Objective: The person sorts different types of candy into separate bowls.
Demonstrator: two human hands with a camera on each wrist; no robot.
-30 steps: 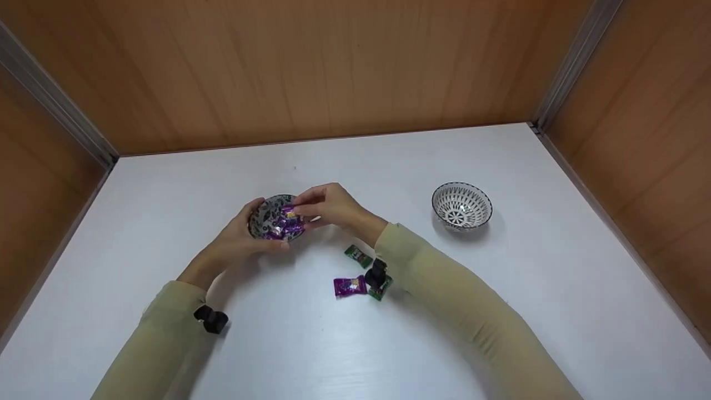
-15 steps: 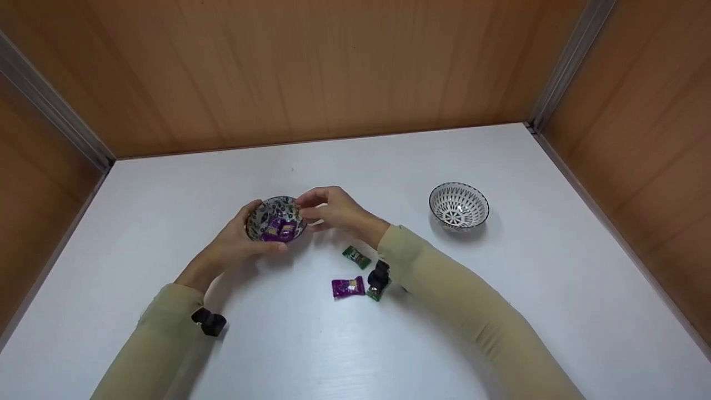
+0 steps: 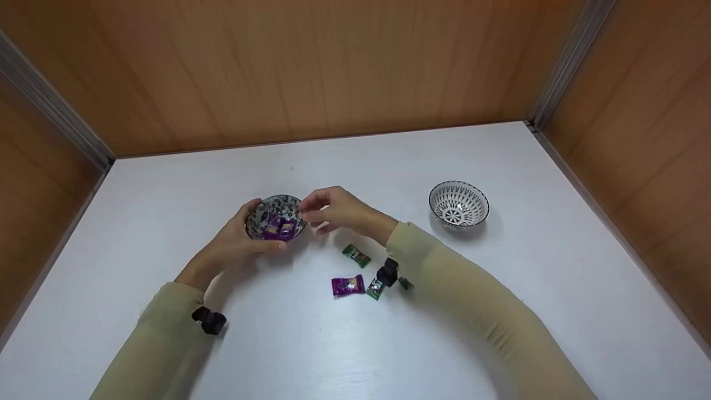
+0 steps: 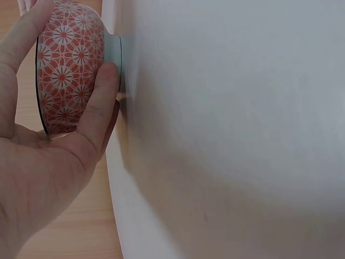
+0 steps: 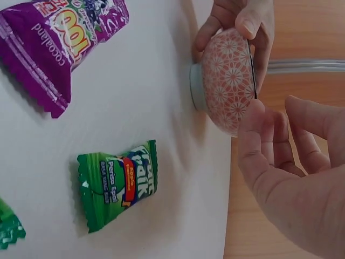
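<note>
The left hand grips the floral bowl toward the tabletop's far edge, purple candies already inside, while the right hand's parted fingers hold nothing and one loose purple candy and three green candies remain outside, closer to the near edge.

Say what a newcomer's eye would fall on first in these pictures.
Probably the flowered bowl, red and white outside, held in the left grip left of the table's middle, with purple candies inside and the right grip at its rim. Next, the loose candies nearer the wearer: one purple, three green. Then a black-and-white bowl, standing apart on the right.
</note>
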